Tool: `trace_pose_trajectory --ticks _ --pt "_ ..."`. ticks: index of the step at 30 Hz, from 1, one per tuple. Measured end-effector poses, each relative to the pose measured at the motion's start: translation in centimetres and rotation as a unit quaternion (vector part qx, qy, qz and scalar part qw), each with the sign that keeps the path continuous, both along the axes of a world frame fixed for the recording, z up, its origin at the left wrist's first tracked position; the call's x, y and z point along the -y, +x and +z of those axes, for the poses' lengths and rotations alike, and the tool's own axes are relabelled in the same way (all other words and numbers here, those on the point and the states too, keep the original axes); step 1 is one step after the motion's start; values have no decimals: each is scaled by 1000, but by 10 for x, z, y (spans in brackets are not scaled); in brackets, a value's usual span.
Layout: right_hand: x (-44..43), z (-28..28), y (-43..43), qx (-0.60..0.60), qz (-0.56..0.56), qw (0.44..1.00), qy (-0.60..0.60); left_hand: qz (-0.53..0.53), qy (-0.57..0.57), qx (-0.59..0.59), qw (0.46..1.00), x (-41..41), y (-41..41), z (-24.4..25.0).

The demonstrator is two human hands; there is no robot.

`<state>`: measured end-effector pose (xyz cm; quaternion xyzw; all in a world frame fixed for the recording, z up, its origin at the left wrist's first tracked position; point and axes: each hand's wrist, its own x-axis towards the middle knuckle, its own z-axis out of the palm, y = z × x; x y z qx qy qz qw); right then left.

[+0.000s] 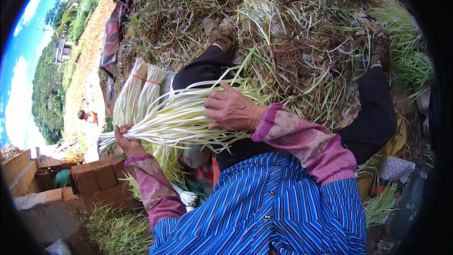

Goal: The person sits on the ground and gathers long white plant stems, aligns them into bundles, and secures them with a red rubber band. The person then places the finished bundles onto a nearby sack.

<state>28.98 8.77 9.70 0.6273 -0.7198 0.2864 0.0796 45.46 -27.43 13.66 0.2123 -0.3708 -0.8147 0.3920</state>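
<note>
My left hand (127,141) is closed around the white stalk end of a loose bunch of pale yellow-green garlic chives (177,120), which lies across above my lap. On the leafy part of the bunch rests my right hand (231,109), fingers spread and slightly bent; whether it pinches any leaves cannot be told. Just beyond my left hand stand bundles of white stalks (132,92) tied with red bands (150,81). More yellowish chives (164,159) hang below the bunch, near my left forearm. Beneath them, white stalk ends (187,198) show beside my striped shirt.
Cut leaves and roots (300,60) cover the ground around my feet, with a small pale bunch (263,12) ahead. Green leaves (403,46) are heaped at the far right. A brick wall (95,177) and another leaf pile (116,228) are at lower left. A person (87,116) is in the distance.
</note>
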Motion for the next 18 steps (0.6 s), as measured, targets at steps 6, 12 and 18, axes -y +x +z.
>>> trace_pose_trajectory --ticks 6,12,18 --pt "-77 -145 -49 6 -84 992 97 -43 140 39 988 -22 8 -102" --pt "-237 -129 -72 157 -505 602 598 20 140 22 990 -22 24 -115" --pt "-232 -76 -87 185 -433 844 255 31 136 63 988 -28 13 -120"
